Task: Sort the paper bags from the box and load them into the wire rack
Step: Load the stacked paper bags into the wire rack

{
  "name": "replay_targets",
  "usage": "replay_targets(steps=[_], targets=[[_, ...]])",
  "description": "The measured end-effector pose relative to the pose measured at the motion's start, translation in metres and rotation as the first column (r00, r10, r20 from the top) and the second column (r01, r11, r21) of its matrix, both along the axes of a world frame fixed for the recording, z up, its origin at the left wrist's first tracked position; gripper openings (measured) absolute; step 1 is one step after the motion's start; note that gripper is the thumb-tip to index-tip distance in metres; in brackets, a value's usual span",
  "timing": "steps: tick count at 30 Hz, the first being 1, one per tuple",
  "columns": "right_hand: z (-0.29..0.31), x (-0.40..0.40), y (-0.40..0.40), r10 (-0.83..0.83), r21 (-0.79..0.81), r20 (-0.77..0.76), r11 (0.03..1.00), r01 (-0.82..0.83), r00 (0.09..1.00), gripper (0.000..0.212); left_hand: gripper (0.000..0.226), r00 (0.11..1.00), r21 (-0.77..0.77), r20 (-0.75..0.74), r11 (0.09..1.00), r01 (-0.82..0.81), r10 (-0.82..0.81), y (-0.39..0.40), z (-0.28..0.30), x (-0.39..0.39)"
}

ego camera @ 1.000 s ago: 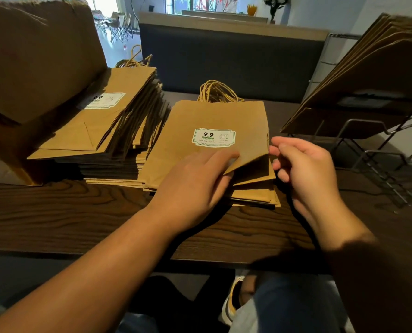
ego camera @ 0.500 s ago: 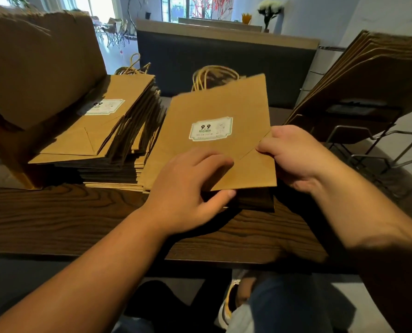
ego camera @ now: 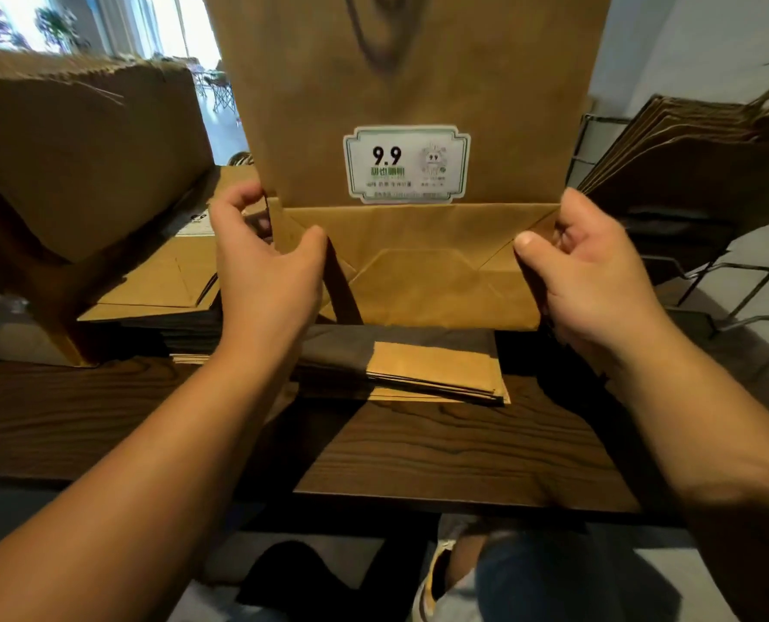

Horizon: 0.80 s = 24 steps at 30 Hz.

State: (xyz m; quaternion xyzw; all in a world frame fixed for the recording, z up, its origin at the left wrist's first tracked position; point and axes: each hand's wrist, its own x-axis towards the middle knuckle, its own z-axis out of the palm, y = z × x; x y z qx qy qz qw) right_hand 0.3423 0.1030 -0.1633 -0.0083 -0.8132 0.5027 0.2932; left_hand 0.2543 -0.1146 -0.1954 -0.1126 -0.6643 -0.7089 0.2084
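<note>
While the paper bag is standing upright in front of the camera, both hands are gripping it at its lower corners. The left hand is curling around the bag's left edge: its thumb is pressing on the near face of the folded bottom flap, and its fingers are wrapping behind the edge. The right hand is doing the same on the right edge, thumb on the near face of the flap, the other fingers bent around the corner. Neither hand is spread wide; each is pinching the paper between thumb and curled fingers.

Between the two hands, a white label reading 9.9 is sitting on the bag's face just above the folded flap. The bag's top is running out of view at the upper edge.

Below the hands, a small stack of flat bags is lying on the dark wooden table, apart from the held bag. To the left of the left fingers, another pile of bags is lying flat, and beyond it a large cardboard box is leaning. To the right of the right fingers, the wire rack is standing on the table, with bags slanting in it.
</note>
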Motion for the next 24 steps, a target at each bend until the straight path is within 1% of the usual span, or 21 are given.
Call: replay_targets(steps=[2, 3, 4, 6, 7, 9, 11, 15, 17, 18, 21, 22, 24], targets=[[-0.013, -0.008, 0.006, -0.05, -0.016, 0.072, 0.999, 0.051, 0.996, 0.025, 0.048, 0.999, 0.013, 0.05, 1.0, 0.001, -0.001, 0.001, -0.006, -0.005], [-0.02, -0.012, 0.009, -0.073, -0.047, 0.122, 0.996, 0.079, 0.99, 0.024, 0.047, 0.996, -0.002, 0.085, 1.0, 0.013, -0.013, 0.002, -0.011, -0.005], [-0.026, -0.015, 0.01, -0.077, -0.084, 0.162, 0.992, 0.092, 0.984, 0.028, 0.049, 0.993, -0.028, 0.117, 0.999, 0.039, -0.036, 0.004, -0.016, -0.003], [-0.038, -0.02, 0.009, -0.075, -0.126, 0.203, 0.987, 0.102, 0.976, 0.039, 0.055, 0.985, -0.133, 0.14, 0.984, 0.119, -0.1, 0.009, -0.028, 0.002], [-0.043, -0.021, 0.008, -0.077, -0.125, 0.217, 0.987, 0.106, 0.973, 0.04, 0.056, 0.984, -0.207, 0.139, 0.968, 0.14, -0.113, 0.011, -0.033, 0.004], [-0.05, -0.022, 0.007, -0.077, -0.136, 0.232, 0.985, 0.111, 0.97, 0.038, 0.051, 0.987, -0.313, 0.13, 0.941, 0.132, -0.095, 0.012, -0.037, 0.005], [-0.05, -0.022, 0.007, -0.086, -0.133, 0.226, 0.984, 0.118, 0.97, 0.035, 0.041, 0.989, -0.336, 0.124, 0.935, 0.117, -0.079, 0.012, -0.035, 0.004], [-0.033, -0.017, 0.007, -0.119, -0.074, 0.203, 0.988, 0.137, 0.972, 0.033, 0.039, 0.993, -0.293, 0.064, 0.95, 0.11, -0.095, 0.011, -0.021, 0.006], [-0.021, -0.013, 0.009, -0.135, -0.09, 0.176, 0.984, 0.152, 0.975, 0.035, 0.038, 0.992, -0.26, 0.036, 0.958, 0.125, -0.119, 0.013, -0.014, 0.011], [-0.016, -0.011, 0.01, -0.147, -0.109, 0.165, 0.98, 0.166, 0.975, 0.038, 0.038, 0.992, -0.237, 0.021, 0.963, 0.128, -0.127, 0.014, -0.01, 0.013], [-0.003, -0.001, 0.012, -0.189, -0.161, 0.117, 0.965, 0.206, 0.975, 0.068, 0.039, 0.99, -0.167, -0.033, 0.978, 0.128, -0.135, 0.019, 0.001, 0.022], [0.0, 0.002, 0.013, -0.194, -0.174, 0.079, 0.963, 0.205, 0.978, 0.072, 0.04, 0.989, -0.143, -0.05, 0.981, 0.132, -0.141, 0.021, 0.004, 0.024], [0.007, 0.013, 0.018, -0.184, -0.216, 0.006, 0.959, 0.181, 0.983, 0.071, 0.041, 0.984, -0.106, -0.068, 0.982, 0.156, -0.164, 0.027, 0.011, 0.029]])
